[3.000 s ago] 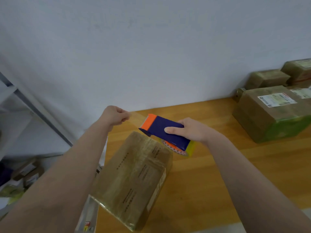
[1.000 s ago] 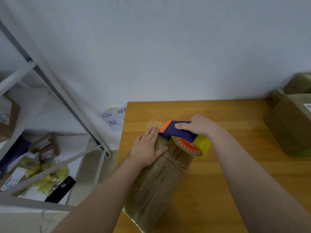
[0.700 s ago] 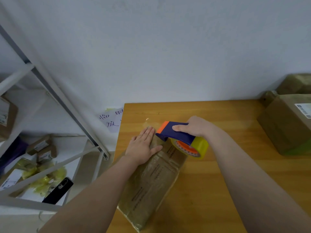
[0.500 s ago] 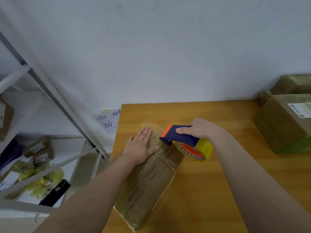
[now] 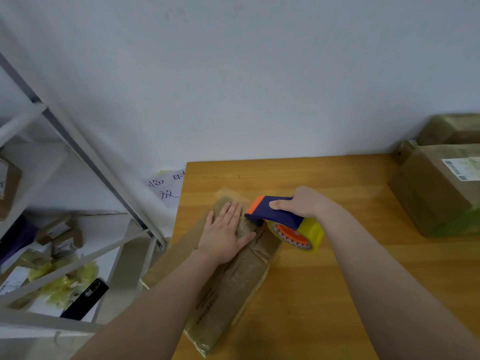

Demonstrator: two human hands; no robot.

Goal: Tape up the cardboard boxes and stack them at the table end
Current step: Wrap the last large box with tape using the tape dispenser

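My left hand (image 5: pixel 226 235) lies flat, fingers straight and close together, palm pressing on the far end of the cardboard box (image 5: pixel 228 287). The box lies on the near left part of the wooden table (image 5: pixel 337 294), turned at an angle, with its left corner sticking out past the table's edge. My right hand (image 5: pixel 302 203) is curled round the blue body of the tape dispenser (image 5: pixel 272 213). The dispenser's orange tip is down at the box top, just beside my left fingertips. The yellowish tape roll (image 5: pixel 309 233) with its orange core hangs off the box's right side, above the table. At the table's right end stand other taped boxes (image 5: pixel 436 198), the nearest with a white label on top. To the left is a white metal shelf (image 5: pixel 78 157) holding small parcels, yellowish wrap and a black phone (image 5: pixel 85 298). A handwritten paper note (image 5: pixel 167 189) shows beside the table's far left corner.
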